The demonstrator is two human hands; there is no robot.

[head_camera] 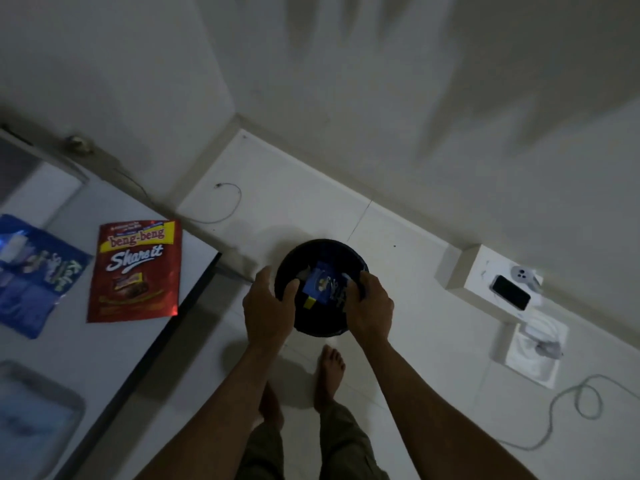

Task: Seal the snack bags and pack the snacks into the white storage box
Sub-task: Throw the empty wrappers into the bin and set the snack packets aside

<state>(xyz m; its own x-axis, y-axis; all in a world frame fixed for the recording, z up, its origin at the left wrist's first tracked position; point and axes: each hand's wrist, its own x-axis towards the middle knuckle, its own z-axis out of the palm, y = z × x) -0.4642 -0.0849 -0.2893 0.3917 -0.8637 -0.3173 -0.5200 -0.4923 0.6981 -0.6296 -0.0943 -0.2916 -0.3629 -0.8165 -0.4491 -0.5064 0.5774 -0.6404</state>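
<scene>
Both hands are hovering over the round black bin (pixel 320 289) on the floor. The left hand (pixel 268 306) is spreading relaxed fingers at the bin's near rim, holding nothing. The right hand (pixel 369 304) is curling over the far rim beside a blue wrapper scrap (pixel 320 285) inside; whether it is gripping the rim, I cannot tell. Well off to the left hand's side, the glossy red foil snack pouch (pixel 135 270) and the blue snack bag (pixel 31 275) are lying flat on the white tabletop (pixel 114 344), unpacked. Those pouches look light, slippery and crinkly, so pinching them along the top seam should work best.
</scene>
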